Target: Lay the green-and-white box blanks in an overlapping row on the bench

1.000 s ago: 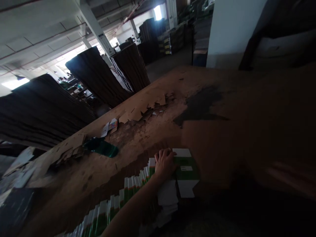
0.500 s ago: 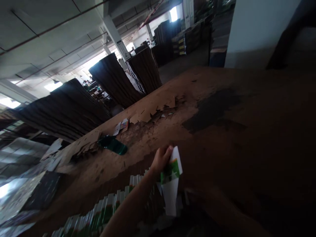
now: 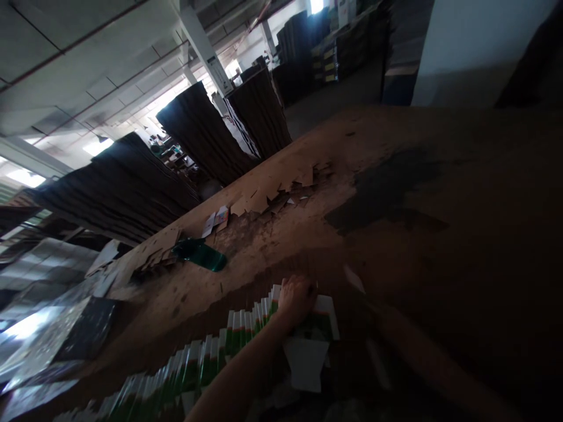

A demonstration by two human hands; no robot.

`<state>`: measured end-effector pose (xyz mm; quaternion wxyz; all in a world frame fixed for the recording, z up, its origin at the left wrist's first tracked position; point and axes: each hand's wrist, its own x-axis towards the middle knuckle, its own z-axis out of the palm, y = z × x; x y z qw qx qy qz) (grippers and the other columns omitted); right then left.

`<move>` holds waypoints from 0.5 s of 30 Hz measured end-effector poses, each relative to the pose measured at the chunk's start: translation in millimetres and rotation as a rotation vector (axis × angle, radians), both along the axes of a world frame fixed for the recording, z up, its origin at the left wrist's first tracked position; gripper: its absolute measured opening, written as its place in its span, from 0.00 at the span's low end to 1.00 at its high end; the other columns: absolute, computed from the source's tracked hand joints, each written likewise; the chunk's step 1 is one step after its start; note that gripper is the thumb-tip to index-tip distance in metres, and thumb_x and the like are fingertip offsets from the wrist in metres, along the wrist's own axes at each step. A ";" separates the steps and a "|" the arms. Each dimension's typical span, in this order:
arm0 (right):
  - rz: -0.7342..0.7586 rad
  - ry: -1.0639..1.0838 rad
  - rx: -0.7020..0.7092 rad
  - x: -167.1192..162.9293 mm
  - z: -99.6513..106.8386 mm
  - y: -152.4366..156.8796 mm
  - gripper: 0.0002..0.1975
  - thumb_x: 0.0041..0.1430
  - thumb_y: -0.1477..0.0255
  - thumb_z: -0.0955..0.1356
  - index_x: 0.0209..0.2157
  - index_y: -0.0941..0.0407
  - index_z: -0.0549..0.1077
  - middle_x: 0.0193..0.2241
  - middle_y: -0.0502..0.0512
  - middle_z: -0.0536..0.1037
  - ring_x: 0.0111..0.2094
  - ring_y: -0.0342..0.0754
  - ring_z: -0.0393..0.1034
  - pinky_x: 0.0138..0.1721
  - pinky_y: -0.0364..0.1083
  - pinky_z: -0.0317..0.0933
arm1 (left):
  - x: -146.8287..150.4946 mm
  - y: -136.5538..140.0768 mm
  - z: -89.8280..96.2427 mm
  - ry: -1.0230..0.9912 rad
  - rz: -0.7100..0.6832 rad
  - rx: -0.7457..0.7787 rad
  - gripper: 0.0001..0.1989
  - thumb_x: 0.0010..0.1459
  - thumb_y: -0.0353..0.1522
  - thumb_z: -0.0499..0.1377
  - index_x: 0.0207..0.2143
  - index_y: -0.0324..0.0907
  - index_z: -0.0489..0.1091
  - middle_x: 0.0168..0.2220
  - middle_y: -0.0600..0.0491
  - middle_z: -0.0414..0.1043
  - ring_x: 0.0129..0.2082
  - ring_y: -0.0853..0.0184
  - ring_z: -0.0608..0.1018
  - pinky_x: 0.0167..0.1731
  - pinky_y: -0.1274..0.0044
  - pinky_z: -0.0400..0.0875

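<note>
My left hand [image 3: 298, 300] is closed over the top of a folded white and green carton [image 3: 308, 363] at the near right end of a long row. The row of cartons [image 3: 193, 366] stands on edge, tightly overlapped, running down to the lower left. To the right, my right hand [image 3: 380, 316] is dark and smeared by motion, so its fingers do not show. Blurred pale flaps [image 3: 354, 279] show above and below that hand; they look like part of another carton, but whether it is gripped is unclear.
The brown board-topped table [image 3: 264, 252] carries a dark green object like a tape dispenser [image 3: 202, 255], torn cardboard [image 3: 285, 196] and printed scraps [image 3: 216, 221]. Tall stacks of cardboard [image 3: 118, 193] stand behind it. Wrapped bundles [image 3: 65, 334] lie at left, a white pillar [image 3: 475, 53] at right.
My left hand has moved slightly right and down, and the carton in it now sits lower against the row's end. My right hand has moved up, with pale flaps now showing around it.
</note>
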<state>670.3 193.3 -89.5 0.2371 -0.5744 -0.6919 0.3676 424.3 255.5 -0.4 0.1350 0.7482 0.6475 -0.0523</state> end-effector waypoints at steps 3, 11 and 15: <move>0.153 -0.075 0.013 -34.6 -13.8 -14.8 0.31 0.59 0.50 0.58 0.60 0.49 0.63 0.64 0.58 0.57 0.64 0.59 0.51 0.58 0.58 0.56 | -0.6 -0.5 -1.9 0.043 0.001 -0.014 0.07 0.60 0.32 0.54 0.33 0.44 0.72 0.37 0.53 0.74 0.43 0.63 0.72 0.42 0.71 0.60; 0.171 -0.296 0.155 -58.6 -14.3 -26.2 0.30 0.60 0.55 0.61 0.61 0.52 0.63 0.62 0.67 0.60 0.61 0.66 0.55 0.51 0.61 0.62 | 5.7 -7.6 -7.2 0.077 -0.016 -0.012 0.07 0.62 0.35 0.53 0.38 0.46 0.69 0.41 0.53 0.71 0.45 0.62 0.69 0.46 0.67 0.60; 0.209 -0.303 0.115 -50.2 7.5 -11.0 0.26 0.59 0.59 0.61 0.57 0.51 0.68 0.57 0.65 0.69 0.55 0.63 0.65 0.48 0.59 0.66 | 13.9 -11.4 -9.5 0.040 -0.038 0.023 0.25 0.55 0.45 0.59 0.53 0.49 0.63 0.56 0.48 0.62 0.56 0.54 0.61 0.56 0.56 0.52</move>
